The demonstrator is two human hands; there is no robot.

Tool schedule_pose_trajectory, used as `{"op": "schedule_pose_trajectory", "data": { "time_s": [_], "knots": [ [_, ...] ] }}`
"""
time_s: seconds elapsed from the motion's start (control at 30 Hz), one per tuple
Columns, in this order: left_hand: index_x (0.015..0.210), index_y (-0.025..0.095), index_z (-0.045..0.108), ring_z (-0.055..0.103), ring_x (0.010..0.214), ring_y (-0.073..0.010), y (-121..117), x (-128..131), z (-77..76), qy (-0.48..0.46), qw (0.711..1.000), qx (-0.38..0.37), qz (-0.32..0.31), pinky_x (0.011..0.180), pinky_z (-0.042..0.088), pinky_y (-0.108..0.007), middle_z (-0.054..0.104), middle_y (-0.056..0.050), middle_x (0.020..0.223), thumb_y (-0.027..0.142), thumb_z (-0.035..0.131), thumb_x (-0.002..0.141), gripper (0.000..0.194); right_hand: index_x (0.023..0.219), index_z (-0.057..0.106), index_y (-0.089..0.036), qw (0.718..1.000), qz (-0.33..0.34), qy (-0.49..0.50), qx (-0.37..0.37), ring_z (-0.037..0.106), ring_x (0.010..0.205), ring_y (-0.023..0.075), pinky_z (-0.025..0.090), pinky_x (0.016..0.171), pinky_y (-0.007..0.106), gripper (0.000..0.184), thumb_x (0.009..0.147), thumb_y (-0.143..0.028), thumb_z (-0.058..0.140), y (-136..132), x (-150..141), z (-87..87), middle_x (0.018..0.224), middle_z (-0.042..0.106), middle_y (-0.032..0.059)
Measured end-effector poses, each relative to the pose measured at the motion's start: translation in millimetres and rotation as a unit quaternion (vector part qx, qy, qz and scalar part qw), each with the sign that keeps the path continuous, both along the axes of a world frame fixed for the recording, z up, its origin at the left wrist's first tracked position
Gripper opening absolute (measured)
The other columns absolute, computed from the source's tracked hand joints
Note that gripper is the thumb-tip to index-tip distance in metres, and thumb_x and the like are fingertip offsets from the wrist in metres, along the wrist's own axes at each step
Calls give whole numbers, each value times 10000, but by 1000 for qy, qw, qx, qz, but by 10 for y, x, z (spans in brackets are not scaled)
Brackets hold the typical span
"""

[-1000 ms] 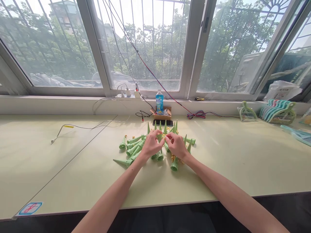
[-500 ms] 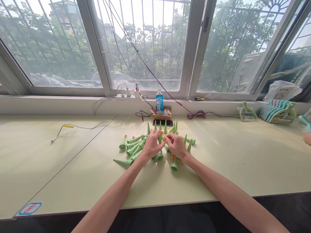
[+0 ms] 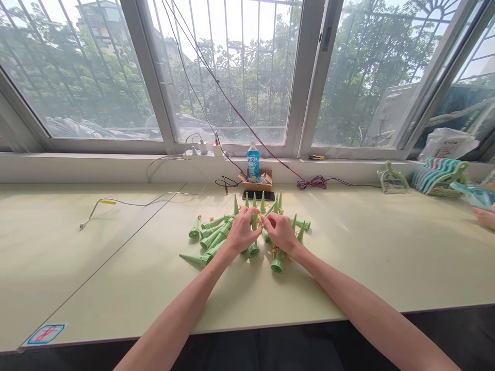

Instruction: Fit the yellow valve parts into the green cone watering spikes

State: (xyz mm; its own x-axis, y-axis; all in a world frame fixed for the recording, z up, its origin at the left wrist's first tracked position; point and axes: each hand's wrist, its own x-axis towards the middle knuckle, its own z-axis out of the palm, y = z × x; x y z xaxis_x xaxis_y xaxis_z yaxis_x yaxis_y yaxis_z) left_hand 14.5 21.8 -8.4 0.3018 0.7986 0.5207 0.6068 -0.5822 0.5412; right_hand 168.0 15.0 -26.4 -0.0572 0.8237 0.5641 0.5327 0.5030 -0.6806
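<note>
Many green plastic spikes (image 3: 221,236) are gathered at the middle of a pale table (image 3: 348,273), around and between the two hands; those on the left lie on their sides in a loose bunch, one of them with its tip pointing left, while several along the far side stand with tips up; at the near right of the group one shows its open, round end. Small yellow pieces (image 3: 275,252) are scattered among them.

The left hand (image 3: 242,232) is curved, with a gap between its thumb and index finger; a green spike shows in that gap, though I cannot tell whether the fingers grip it. The right hand (image 3: 280,232) is just beside it, thumb and index fingertips drawn narrow near a bit of yellow; I cannot tell what, if anything, is pinched there.

Just beyond the group lies a dark phone (image 3: 249,196); behind it a blue bottle (image 3: 253,164) rises by a small open cardboard box (image 3: 255,187); a coiled cable (image 3: 315,182) lies to the right of these. At the far right stand a green dustpan set (image 3: 392,181) and a row of similar sets (image 3: 435,178); at the right edge another person's hand (image 3: 485,218) is near a teal item (image 3: 471,195); a sticker with a red mark (image 3: 46,334) is at the near left corner.
</note>
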Motion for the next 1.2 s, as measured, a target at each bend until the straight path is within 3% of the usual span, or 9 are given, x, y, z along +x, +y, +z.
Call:
{"op": "schedule_pose_trajectory", "data": {
  "time_s": [0.4,0.5,0.6,0.73,0.93,1.2],
  "knots": [
    [1059,202,580,463,606,-98,-5,-3,-1,3,1000,1,-5,608,430,-261,500,-12,902,167,604,764,298,549,338,-200,1000,-18,-13,12,297,485,101,233,493,250,479,951,-444,427,28,6,-30,485,357,-43],
    [1055,201,580,458,596,-94,-5,0,0,-1,1000,1,-1,609,430,-263,504,-13,909,167,601,767,290,581,427,-197,1000,-17,-10,4,329,475,101,254,491,245,445,943,-454,446,10,7,-11,490,398,-43],
    [1058,201,580,449,575,-85,0,-1,-5,-7,1000,-1,3,601,427,-263,510,-17,928,173,590,780,280,753,565,-192,1000,-6,-5,-11,391,469,109,302,497,237,295,908,-437,513,-14,5,6,505,459,-50],
    [1058,203,582,451,583,-89,9,-1,-9,-9,1000,-2,9,599,421,-258,504,-17,919,165,580,785,276,872,605,-187,1000,8,-14,-13,442,488,118,341,517,238,195,871,-375,552,-31,2,5,532,492,-50],
    [1055,205,585,468,620,-102,-2,6,2,-6,1000,-10,11,595,411,-253,492,-15,916,183,588,787,268,812,590,-191,1000,13,-18,-9,422,488,115,319,509,240,180,882,-344,525,-19,3,-16,520,459,-52],
    [1064,201,587,450,610,-97,-12,4,7,-2,1000,-7,-2,607,421,-261,500,-18,927,175,589,768,297,659,488,-196,1000,10,-13,-14,371,477,104,282,498,242,309,903,-386,500,-6,0,-26,507,425,-53]
  ]
}}
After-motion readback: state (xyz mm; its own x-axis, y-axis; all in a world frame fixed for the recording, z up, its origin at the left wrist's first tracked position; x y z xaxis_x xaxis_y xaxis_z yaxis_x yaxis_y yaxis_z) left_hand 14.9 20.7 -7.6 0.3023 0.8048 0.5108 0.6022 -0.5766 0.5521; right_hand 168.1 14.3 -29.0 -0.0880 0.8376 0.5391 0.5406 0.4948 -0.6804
